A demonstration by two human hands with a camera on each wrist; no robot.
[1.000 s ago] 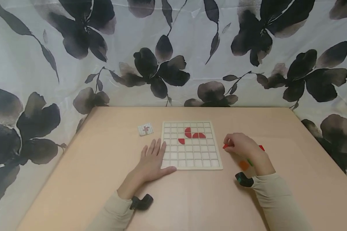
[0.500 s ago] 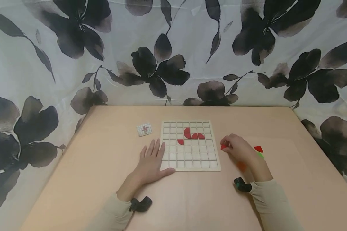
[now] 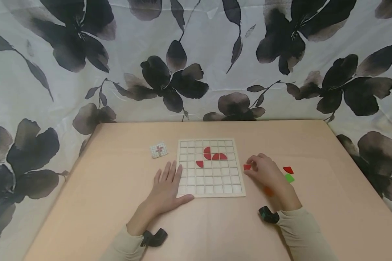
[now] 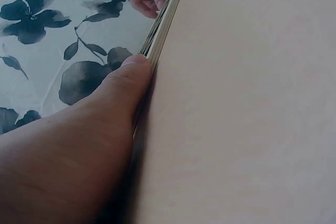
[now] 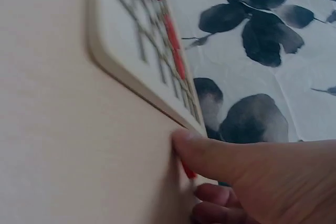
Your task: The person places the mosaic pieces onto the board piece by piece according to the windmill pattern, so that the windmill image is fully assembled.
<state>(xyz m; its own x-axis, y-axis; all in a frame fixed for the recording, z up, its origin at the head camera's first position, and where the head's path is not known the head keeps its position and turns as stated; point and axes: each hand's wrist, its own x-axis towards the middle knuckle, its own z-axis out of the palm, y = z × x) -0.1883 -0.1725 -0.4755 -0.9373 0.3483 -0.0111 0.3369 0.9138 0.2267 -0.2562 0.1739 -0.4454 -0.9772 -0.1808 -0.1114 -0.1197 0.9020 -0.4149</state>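
Observation:
My left hand (image 3: 166, 192) lies flat with fingers spread at the left edge of a white gridded board (image 3: 209, 181). Its thumb touches the board's near-left corner; the left wrist view shows this thumb (image 4: 128, 80) against the board's rim. Several red quarter-circle tiles (image 3: 207, 153) sit in grid squares in the upper half of the board. Just off the board's right edge, my right hand (image 3: 268, 175) pinches a red tile (image 3: 246, 167) between thumb and fingers. In the right wrist view that tile (image 5: 188, 170) is mostly hidden by the thumb.
A small card (image 3: 158, 149) with a red pinwheel pattern on a grid lies left of the board. Beyond my right hand lie a loose red tile (image 3: 288, 170) and a green tile (image 3: 289, 178). An orange tile (image 3: 268, 191) is partly covered by that hand.
My right hand has shifted slightly left and turned the red tile, so more of it shows. The loose red and green tiles have come out from behind it. My left hand stays on the board.

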